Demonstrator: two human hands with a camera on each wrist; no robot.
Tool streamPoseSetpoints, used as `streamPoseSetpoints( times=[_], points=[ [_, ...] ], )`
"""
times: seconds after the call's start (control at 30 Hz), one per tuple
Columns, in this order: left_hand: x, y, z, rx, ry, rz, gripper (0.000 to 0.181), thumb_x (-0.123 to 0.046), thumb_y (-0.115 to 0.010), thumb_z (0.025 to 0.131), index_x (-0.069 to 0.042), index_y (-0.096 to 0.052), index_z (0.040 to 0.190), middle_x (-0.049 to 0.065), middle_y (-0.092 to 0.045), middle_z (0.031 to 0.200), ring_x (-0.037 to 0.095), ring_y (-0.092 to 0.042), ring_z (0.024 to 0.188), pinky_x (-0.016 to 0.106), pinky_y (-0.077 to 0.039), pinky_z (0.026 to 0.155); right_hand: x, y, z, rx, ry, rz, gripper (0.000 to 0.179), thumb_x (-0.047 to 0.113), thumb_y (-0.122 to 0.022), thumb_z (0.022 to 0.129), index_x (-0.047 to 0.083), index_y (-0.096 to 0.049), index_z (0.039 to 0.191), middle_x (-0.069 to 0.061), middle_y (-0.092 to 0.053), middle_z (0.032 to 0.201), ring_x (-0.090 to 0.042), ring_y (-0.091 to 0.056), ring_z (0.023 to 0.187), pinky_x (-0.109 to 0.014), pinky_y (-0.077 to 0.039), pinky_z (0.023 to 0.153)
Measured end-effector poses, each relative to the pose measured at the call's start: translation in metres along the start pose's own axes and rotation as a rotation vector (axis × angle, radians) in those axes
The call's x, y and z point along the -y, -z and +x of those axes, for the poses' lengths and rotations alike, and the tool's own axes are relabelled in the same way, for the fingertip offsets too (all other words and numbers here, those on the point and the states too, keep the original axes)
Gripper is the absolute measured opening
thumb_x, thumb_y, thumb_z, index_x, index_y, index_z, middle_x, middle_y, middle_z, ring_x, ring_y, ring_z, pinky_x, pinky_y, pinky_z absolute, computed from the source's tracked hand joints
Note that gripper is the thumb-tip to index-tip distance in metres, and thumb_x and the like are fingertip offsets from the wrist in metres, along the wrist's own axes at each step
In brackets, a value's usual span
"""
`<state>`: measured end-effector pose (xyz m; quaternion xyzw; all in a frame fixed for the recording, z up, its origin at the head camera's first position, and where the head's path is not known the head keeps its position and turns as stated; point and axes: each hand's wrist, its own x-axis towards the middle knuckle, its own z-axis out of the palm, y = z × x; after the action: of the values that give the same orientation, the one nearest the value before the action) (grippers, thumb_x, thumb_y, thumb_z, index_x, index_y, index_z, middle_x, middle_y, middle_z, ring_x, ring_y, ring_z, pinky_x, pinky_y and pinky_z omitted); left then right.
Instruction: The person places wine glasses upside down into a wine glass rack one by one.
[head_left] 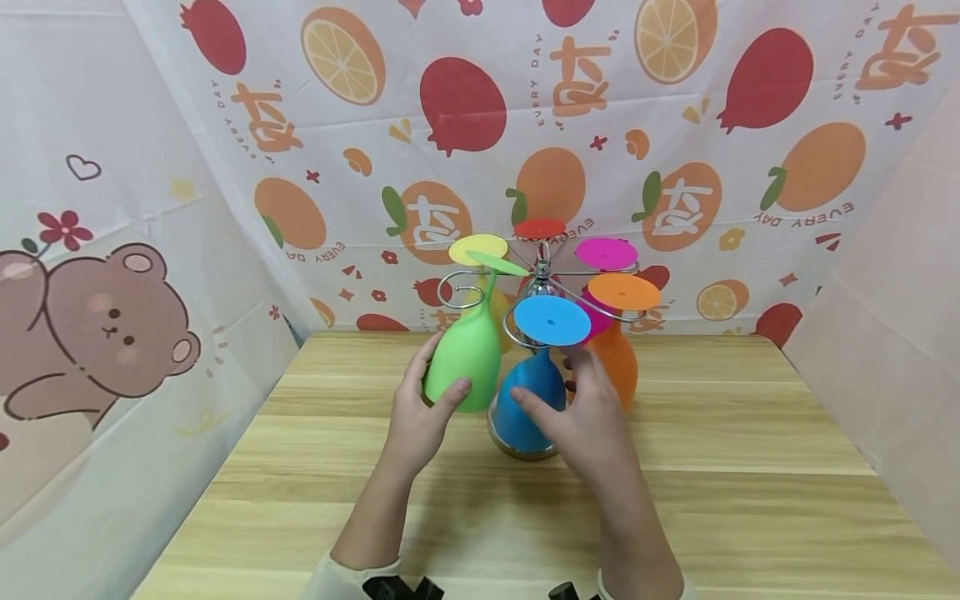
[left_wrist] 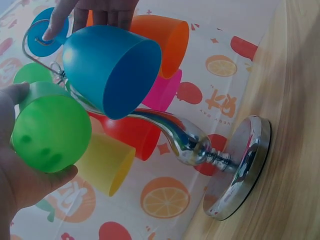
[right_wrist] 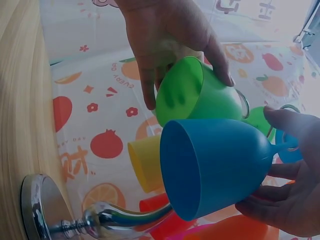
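My left hand (head_left: 416, 425) grips the bowl of a green plastic goblet (head_left: 463, 358), thumb on the near side and fingers round the far side. The green goblet hangs mouth down and slightly tilted, with its stem beside a curled hook of the chrome goblet rack (head_left: 542, 285). Whether it rests on that hook I cannot tell. My right hand (head_left: 600, 421) holds a blue goblet (head_left: 519, 427) upside down, thumb on the near side, fingers behind. The blue goblet's round foot lies over a rack hook, and its mouth faces down in the right wrist view.
Orange (head_left: 621, 354), yellow (left_wrist: 107, 162), red (left_wrist: 137, 135) and pink (left_wrist: 165, 92) goblets hang upside down from the rack. Its round chrome base (left_wrist: 240, 170) stands on the wooden table (head_left: 750, 467). A fruit-patterned cloth (head_left: 600, 108) hangs behind.
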<state>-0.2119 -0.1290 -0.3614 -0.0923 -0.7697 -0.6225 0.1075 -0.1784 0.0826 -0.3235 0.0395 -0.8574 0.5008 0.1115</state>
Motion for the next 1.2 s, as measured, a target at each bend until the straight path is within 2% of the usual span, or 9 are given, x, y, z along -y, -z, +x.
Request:
streamPoseSetpoints(
  times=[0.4, 0.67, 1.03, 1.2],
  points=[
    [0.0029, 0.0019, 0.0017, -0.024, 0.008, -0.005, 0.067, -0.037, -0.068, 0.092, -0.032, -0.035, 0.15, -0.001, -0.044, 0.144, 0.027, -0.048, 0.124, 0.05, -0.054, 0.092, 0.0005, -0.0021, 0.0001, 0.029, 0.006, -0.014, 0.077, 0.031, -0.078, 0.084, 0.019, -0.037, 0.148, -0.005, -0.045, 0.147, -0.033, -0.049, 0.131, -0.053, -0.054, 0.09],
    [0.0059, 0.0053, 0.0028, -0.047, 0.003, -0.086, 0.063, -0.032, -0.066, 0.094, -0.03, -0.036, 0.149, 0.0, -0.045, 0.14, 0.025, -0.05, 0.121, 0.046, -0.053, 0.091, 0.001, -0.0021, 0.0002, 0.036, 0.007, -0.029, 0.075, 0.03, -0.078, 0.085, 0.019, -0.038, 0.148, -0.005, -0.045, 0.147, -0.032, -0.048, 0.132, -0.053, -0.054, 0.09],
    [0.0064, 0.0091, 0.0024, -0.08, -0.031, -0.183, 0.058, -0.027, -0.062, 0.095, -0.027, -0.036, 0.147, -0.001, -0.044, 0.137, 0.023, -0.046, 0.121, 0.029, -0.054, 0.089, -0.0003, -0.003, 0.0005, 0.037, 0.017, -0.046, 0.073, 0.03, -0.077, 0.086, 0.018, -0.04, 0.147, -0.005, -0.047, 0.146, -0.032, -0.049, 0.132, -0.053, -0.054, 0.09],
    [0.0085, 0.0096, 0.0025, -0.078, -0.034, -0.205, 0.059, -0.023, -0.061, 0.094, -0.027, -0.036, 0.147, 0.0, -0.044, 0.136, 0.023, -0.045, 0.122, 0.032, -0.054, 0.09, -0.0007, -0.0032, 0.0003, 0.038, 0.024, -0.053, 0.072, 0.031, -0.077, 0.086, 0.018, -0.041, 0.147, -0.005, -0.047, 0.146, -0.032, -0.049, 0.132, -0.053, -0.054, 0.09]
  ],
)
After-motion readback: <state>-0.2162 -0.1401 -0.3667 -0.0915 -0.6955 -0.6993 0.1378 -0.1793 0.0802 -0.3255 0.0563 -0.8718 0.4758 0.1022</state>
